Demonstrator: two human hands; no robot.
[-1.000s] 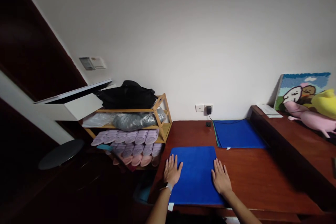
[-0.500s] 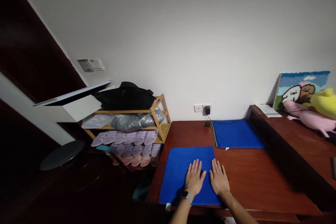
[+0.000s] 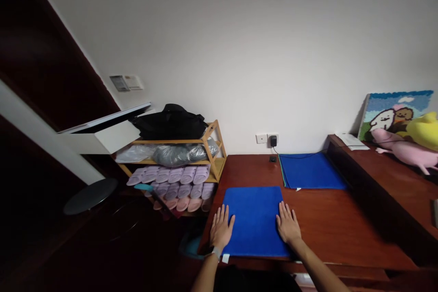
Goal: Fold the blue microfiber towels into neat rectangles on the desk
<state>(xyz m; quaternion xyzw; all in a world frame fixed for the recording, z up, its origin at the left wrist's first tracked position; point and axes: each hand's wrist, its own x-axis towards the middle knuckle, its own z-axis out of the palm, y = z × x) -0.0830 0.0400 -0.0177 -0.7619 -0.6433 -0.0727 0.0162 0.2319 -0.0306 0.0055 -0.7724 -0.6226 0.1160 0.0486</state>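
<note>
A blue cloth [image 3: 255, 223] lies flat on the reddish-brown wooden table [image 3: 325, 228], near its front edge, with a small white tag at its lower left corner. My left hand [image 3: 221, 228] rests palm down over the cloth's left edge, fingers stretched out. On the opposite side, my right hand [image 3: 288, 223] lies flat across the right edge, its fingers pointing away from me. Both hands are open and grip nothing. Further back on the table is a second, flat blue cloth [image 3: 313, 172] with a green edge on its left.
A wooden rack [image 3: 214, 159] with slippers [image 3: 176, 174] and a black bag [image 3: 171, 123] stands left of the table. A charger [image 3: 273, 141] is plugged into the wall, its cable crossing the back cloth. On the raised ledge at right lies a pink plush toy [image 3: 407, 148].
My left hand has slid left from the middle of the front cloth to its left edge. My right hand stays at the right edge. The view has shifted slightly.
</note>
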